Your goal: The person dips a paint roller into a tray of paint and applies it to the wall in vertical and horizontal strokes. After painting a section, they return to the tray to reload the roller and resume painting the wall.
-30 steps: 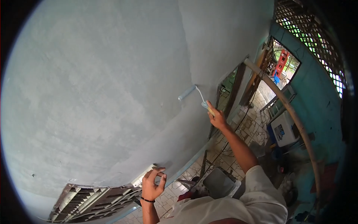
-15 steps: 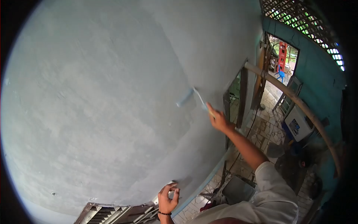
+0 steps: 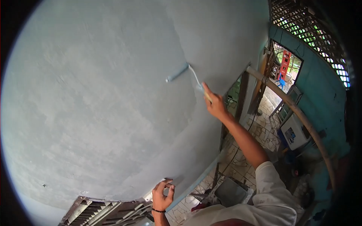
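Note:
My right hand (image 3: 214,103) is wrapped round the handle of a paint roller (image 3: 178,72). The roller's blue-grey sleeve lies against the grey wall (image 3: 113,98), tilted with its left end lower, along the border between a darker patch and a lighter one. Low in the view, my left hand (image 3: 162,194) is beside the wall near the slatted window, with fingers curled and a dark bead bracelet at the wrist. A white edge shows behind its fingers; whether they hold anything is not clear.
A slatted window (image 3: 98,211) is at the bottom left. A long bamboo pole (image 3: 290,103) slants across the right side. Beyond it stand a white box (image 3: 296,132), a doorway and a teal wall (image 3: 320,83). A grey basin (image 3: 232,191) rests on the tiled floor.
My right hand and the roller have moved up and to the left along the wall. The view has shifted slightly, and my left hand appears a little lower and further left.

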{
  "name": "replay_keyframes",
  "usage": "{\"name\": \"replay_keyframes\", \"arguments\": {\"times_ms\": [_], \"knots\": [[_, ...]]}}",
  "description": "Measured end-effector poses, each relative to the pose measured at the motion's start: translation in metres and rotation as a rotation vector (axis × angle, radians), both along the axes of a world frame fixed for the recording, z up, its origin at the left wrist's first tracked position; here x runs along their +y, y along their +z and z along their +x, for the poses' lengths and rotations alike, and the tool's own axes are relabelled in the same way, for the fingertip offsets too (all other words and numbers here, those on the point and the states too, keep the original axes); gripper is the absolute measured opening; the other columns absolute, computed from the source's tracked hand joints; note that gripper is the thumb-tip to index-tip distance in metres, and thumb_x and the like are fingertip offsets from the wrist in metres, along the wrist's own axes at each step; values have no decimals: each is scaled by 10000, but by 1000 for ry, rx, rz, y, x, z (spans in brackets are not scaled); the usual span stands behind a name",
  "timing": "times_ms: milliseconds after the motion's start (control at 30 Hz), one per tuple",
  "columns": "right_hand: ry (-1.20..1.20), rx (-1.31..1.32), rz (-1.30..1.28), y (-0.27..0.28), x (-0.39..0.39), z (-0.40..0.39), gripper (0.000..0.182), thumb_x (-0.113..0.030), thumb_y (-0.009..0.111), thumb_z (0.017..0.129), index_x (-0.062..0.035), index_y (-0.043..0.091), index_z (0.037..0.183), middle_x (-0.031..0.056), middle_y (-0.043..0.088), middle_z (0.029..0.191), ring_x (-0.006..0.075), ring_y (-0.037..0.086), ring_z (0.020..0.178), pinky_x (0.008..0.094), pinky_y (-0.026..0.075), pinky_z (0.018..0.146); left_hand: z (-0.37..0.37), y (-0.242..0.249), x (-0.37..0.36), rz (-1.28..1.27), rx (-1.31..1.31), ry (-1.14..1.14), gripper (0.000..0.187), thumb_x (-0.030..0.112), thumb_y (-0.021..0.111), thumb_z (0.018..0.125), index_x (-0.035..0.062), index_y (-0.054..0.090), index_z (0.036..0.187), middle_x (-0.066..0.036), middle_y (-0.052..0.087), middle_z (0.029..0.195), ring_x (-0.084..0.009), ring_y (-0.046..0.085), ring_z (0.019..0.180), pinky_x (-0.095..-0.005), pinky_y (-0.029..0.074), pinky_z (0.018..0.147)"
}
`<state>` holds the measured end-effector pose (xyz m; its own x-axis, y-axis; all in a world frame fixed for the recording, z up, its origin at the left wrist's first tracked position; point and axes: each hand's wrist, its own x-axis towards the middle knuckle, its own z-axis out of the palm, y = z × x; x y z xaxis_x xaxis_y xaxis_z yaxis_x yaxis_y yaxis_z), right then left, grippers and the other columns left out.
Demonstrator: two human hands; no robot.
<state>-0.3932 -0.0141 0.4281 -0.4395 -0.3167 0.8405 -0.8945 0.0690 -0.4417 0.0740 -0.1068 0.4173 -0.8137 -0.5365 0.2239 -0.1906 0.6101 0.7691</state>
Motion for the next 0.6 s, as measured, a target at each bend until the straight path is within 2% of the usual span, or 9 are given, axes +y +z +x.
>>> {"name": "replay_keyframes", "arguments": {"times_ms": [100, 200, 267, 367, 467, 600], "knots": [[11, 44, -48, -23, -5, -2, 693, -19, 656, 956, -152, 446, 1603, 249, 671, 773, 472, 684, 748, 514, 517, 637, 6, -3, -3, 7, -14, 24, 222, 83, 730, 900, 28, 736, 1115, -126, 763, 834, -343, 744, 877, -405, 554, 873], [-22, -80, 116, -115, 10, -3, 722, -26, 659, 958, -167, 416, 1623, 261, 683, 801, 481, 691, 767, 513, 527, 652, 16, -7, -8, -10, -26, 58, 213, 99, 730, 909, 34, 738, 1112, -126, 760, 832, -339, 742, 858, -402, 555, 856], [-43, -206, 300, -173, 31, 8, 749, 12, 667, 944, -147, 406, 1627, 305, 703, 901, 513, 703, 866, 478, 572, 714, 17, -3, -12, -9, -38, 80, 204, 110, 727, 917, 38, 736, 1107, -130, 749, 822, -344, 737, 843, -410, 559, 830], [7, -315, 411, -218, 54, 22, 757, -3, 672, 950, -207, 410, 1630, 296, 708, 915, 515, 698, 882, 477, 570, 711, 16, -1, -15, -67, -20, 84, 203, 102, 723, 914, 40, 732, 1107, -124, 741, 814, -355, 729, 841, -412, 560, 827], [-77, -382, 542, -212, 61, 27, 772, -9, 683, 947, -257, 416, 1628, 294, 723, 983, 507, 698, 933, 474, 576, 720, 8, 10, -11, -104, 13, 45, 207, 87, 722, 904, 40, 729, 1105, -118, 739, 811, -352, 727, 851, -406, 557, 837], [-35, -287, 331, -139, 49, 23, 776, 5, 682, 944, -249, 415, 1626, 306, 720, 1072, 496, 693, 983, 467, 586, 733, 6, 12, -2, -39, -4, 39, 229, 61, 717, 887, 35, 724, 1115, -119, 741, 823, -343, 719, 851, -404, 551, 835]]}}
